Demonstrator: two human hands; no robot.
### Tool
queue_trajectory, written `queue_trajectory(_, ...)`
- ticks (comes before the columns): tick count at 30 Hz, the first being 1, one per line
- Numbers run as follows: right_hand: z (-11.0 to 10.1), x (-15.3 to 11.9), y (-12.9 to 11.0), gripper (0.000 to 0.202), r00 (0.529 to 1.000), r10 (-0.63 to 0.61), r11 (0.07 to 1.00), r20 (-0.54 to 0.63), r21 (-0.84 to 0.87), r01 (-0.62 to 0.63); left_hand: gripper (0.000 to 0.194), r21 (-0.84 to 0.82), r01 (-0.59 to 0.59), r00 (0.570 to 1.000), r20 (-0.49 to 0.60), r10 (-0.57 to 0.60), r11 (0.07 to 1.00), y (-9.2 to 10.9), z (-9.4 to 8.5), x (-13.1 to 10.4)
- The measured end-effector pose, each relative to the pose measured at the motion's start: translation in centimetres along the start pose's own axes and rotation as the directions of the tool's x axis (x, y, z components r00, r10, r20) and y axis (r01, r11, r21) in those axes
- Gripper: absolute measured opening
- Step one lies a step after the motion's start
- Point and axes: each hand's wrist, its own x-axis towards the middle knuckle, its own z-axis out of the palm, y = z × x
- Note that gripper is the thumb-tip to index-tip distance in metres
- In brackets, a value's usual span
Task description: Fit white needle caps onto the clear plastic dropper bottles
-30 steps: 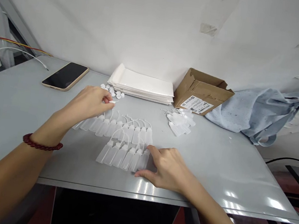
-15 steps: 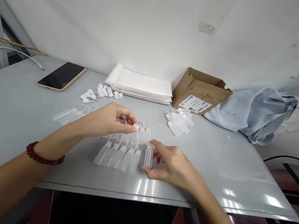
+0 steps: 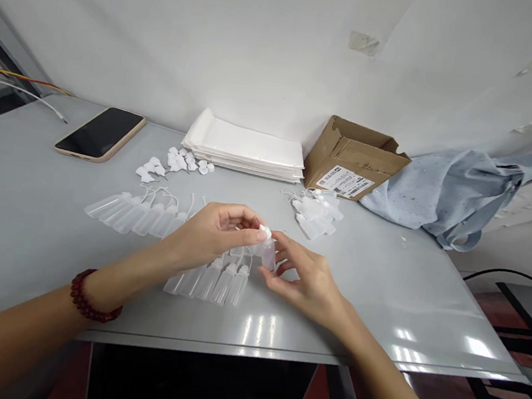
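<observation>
Between thumb and fingers, my right hand grips a small translucent plastic bottle by its sides, tilted slightly above the table. My left hand pinches a white cap that sits at the bottle's mouth. Whether the cap is screwed on, I cannot tell. Below my left hand lies a row of similar bottles, side by side, with thin tubes at their tops. Another row of bottles lies behind my left forearm, partly hidden by it.
White caps lie loose near a phone. Along the wall are a stack of white padded envelopes and a cardboard box. A pile of bottles lies before the box, and a light blue cloth hangs over the right edge.
My left hand has moved right, bringing the cap onto the bottle. My right hand has raised the bottle slightly off the table and tilted it.
</observation>
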Motion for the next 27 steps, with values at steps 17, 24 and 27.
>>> queue_trajectory(17,-0.2,0.5,-0.6,0.036,0.958,0.260,0.920,0.122,0.271,-0.284,0.019,0.250,-0.120,0.990,0.098,0.098,0.961,0.1,-1.0,0.0)
queue_trajectory(24,-1.2,1.2,-1.2,0.035,0.801,0.302,0.343,0.518,0.725,-0.598,0.015,0.155,-0.188,0.952,0.271,0.142,0.970,0.0,-2.0,0.4)
queue_trajectory(27,-1.2,1.2,-1.2,0.032,0.815,0.273,0.330,0.510,0.747,-0.578,0.015,0.148,-0.185,0.940,0.316,0.131,0.971,0.2,-2.2,0.5)
